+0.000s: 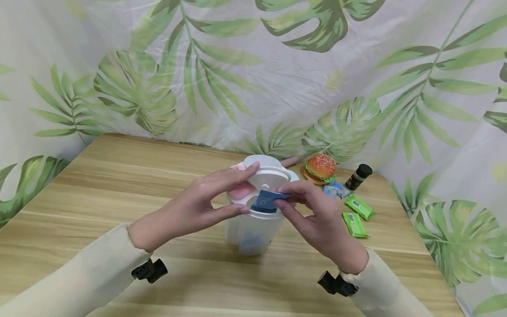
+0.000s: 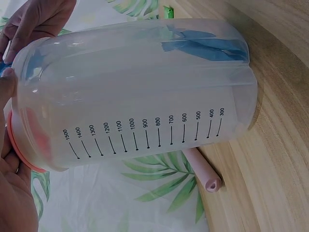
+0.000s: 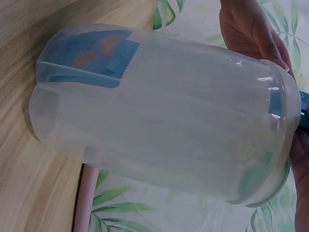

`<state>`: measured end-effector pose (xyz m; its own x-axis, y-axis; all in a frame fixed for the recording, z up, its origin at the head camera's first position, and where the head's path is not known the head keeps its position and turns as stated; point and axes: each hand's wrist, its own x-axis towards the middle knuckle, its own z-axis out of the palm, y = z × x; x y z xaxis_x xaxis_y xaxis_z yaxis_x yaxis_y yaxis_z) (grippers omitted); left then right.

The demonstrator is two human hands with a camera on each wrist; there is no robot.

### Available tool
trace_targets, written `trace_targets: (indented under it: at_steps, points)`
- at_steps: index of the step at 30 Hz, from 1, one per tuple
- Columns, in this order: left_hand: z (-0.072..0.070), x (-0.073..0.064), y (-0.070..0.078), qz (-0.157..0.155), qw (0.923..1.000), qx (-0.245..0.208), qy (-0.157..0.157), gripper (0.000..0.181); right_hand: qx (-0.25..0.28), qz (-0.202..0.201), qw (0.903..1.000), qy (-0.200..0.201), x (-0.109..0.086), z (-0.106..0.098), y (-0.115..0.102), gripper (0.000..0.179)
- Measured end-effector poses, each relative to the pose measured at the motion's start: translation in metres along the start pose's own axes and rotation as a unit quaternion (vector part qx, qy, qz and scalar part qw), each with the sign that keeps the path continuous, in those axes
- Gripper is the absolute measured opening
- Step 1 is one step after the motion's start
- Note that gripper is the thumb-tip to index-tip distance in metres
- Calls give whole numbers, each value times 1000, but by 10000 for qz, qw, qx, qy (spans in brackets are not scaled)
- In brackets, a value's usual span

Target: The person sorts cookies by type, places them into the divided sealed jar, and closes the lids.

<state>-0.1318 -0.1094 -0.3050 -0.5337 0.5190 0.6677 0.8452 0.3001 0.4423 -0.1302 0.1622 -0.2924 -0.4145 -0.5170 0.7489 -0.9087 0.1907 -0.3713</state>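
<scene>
A leaf-printed cloth hangs behind the wood-grain worktop, and from where I stand the clear container is upright around the middle, well in from the far edge. The blue packet is at its mouth, partly below the rim and partly above, and the right hand has it pinched by the upper side between thumb and fingers. The left hand spans the container's top, thumb on the near rim and forefinger over the far side, gripping it there. I'd judge the packet very light, its wrapper thin and a little slick, soft enough to bend but with a firmer crimped end; an end or corner is the place to take it, lightly, since squeezing the middle might crush what's inside. The container looks like smooth, fairly stiff plastic, light for its height and easy to tip if pushed high up, so a hold at the rim or round the body makes sense. More blue wrapping lies in its bottom. Towards the far right corner are a toy burger, a black-capped bottle and light blue packets, with green packets nearer the right edge
</scene>
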Motion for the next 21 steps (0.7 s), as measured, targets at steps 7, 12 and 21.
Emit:
trace_targets:
  at_steps: [7,12,21]
  points:
    - [-1,0,1,-27,10000,-16,3,80,-303,-224,9990,-223,-1,4,2,27]
    - [-1,0,0,-28,10000,-27,-12,80,-333,-307,9981,-406,-1,4,1,21]
    - [0,0,-1,46,10000,-38,9,79,-143,-203,9974,-673,-1,4,1,18]
